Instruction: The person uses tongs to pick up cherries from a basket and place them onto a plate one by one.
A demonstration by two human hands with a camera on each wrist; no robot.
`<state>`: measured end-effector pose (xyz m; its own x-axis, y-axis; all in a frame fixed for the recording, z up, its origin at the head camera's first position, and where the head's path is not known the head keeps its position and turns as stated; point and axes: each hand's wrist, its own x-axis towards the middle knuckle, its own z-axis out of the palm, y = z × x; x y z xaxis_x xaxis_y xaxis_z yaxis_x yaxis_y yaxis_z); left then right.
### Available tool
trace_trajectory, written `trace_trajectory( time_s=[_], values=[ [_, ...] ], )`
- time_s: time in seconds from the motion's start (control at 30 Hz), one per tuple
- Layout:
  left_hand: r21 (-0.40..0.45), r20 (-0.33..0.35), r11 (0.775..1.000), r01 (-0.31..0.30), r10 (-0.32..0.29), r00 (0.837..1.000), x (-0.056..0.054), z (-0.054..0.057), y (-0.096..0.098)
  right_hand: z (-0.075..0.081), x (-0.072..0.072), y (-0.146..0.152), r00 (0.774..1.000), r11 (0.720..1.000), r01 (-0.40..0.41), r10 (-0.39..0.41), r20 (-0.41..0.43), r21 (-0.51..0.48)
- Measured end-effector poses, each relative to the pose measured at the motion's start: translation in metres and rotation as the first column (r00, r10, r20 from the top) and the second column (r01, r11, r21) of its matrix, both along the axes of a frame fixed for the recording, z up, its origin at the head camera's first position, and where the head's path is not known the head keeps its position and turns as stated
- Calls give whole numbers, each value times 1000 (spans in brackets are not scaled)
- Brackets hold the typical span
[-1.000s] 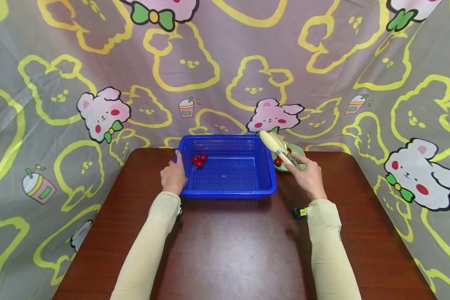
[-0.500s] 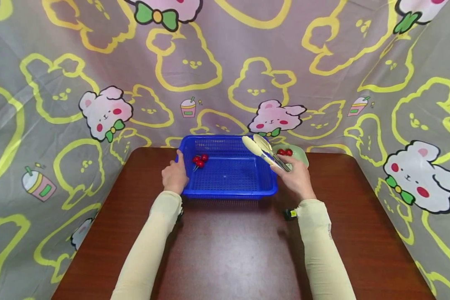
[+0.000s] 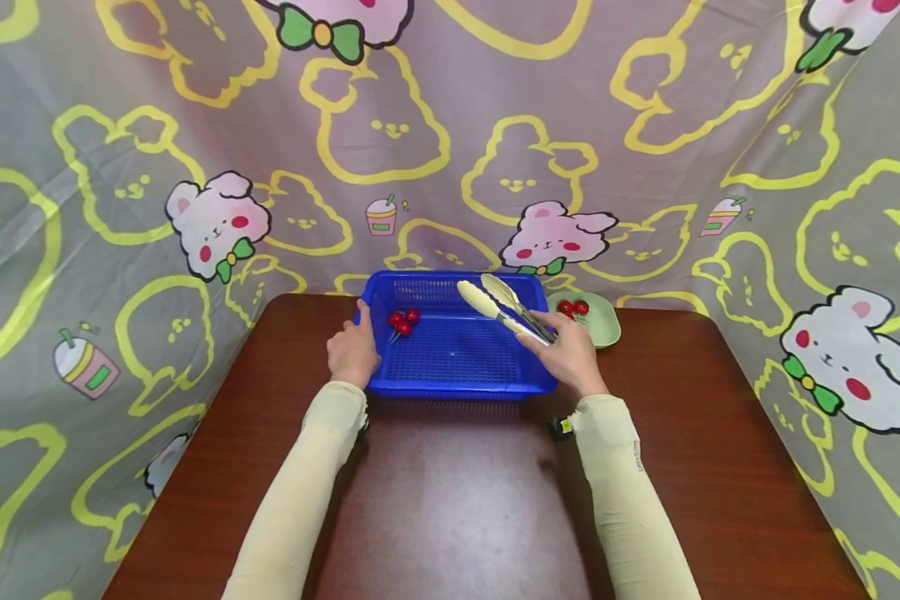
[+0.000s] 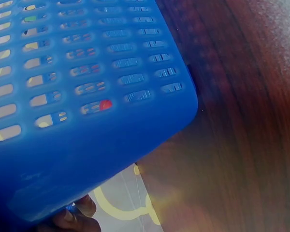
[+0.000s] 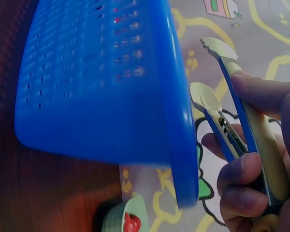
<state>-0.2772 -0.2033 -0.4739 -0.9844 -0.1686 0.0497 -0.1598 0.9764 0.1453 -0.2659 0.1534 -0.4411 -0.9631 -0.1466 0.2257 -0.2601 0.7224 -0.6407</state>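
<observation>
My left hand [image 3: 352, 352] grips the left rim of a blue plastic basket [image 3: 461, 387]; in the left wrist view its fingertips [image 4: 87, 207] show beneath the rim. Red cherries [image 3: 402, 323] with stems lie inside, toward the basket's left end. In my right hand [image 3: 570, 354] is a pair of tongs [image 3: 527, 321] with cream tips and metal arms, held over the basket's right side. The tips stand apart, nothing between them. The right wrist view shows the thumb [image 5: 261, 92] along one arm and fingers curled round the other.
Just right of the basket, a pale green dish [image 3: 606, 323] holds more red cherries [image 3: 573, 307], partly hidden by the right hand. Both stand on a dark brown wooden table [image 3: 450, 500]. A patterned cloth [image 3: 420, 108] closes off the back and sides.
My right hand has moved left with the tongs, from over the green dish to above the basket's right side. The left hand keeps its grip on the rim.
</observation>
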Motion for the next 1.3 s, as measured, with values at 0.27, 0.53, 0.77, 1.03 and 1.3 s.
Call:
trace_trajectory(
  time_s=[0.27,0.53,0.77,1.03,1.3],
  values=[
    [-5,11,1000,-1,1,1000,0,0,1,0,-4,-12,999,999,-19,18,29,35],
    [-1,9,1000,0,0,1000,-1,1,0,-8,-8,-30,999,997,-42,40,33,63],
    [-6,-4,1000,-2,2,1000,-1,0,0,-19,-10,-51,998,996,-56,54,28,63],
    [-6,-6,1000,2,-2,1000,-2,-3,2,-25,-9,-60,998,996,-39,35,48,84],
    [-11,-6,1000,-5,5,1000,-1,0,1,-24,-9,-68,999,992,-36,31,42,119]
  ],
)
